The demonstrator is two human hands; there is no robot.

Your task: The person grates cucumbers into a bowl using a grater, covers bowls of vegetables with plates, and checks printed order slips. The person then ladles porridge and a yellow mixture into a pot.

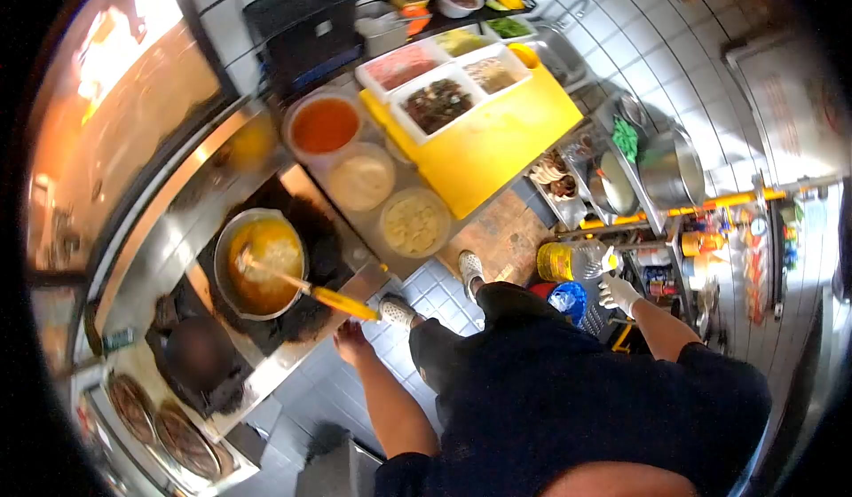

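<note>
My bare left hand is at the front edge of the stove, just below the yellow handle of a stirring utensil. Its fingers are small and partly hidden, so their grip is unclear. The utensil rests across a metal pot, its far end in an orange-brown mixture with a pale heap on top. My right hand, in a whitish glove, has its fingers apart beside a large clear jug with a white cap. A yellow-labelled container of oil stands next to it.
Tubs of red sauce, cream-coloured mix and pale slices line the counter by the stove. Beyond them is a yellow board with white trays of ingredients. A dark burner lies left; shelves hold pots and bottles at right.
</note>
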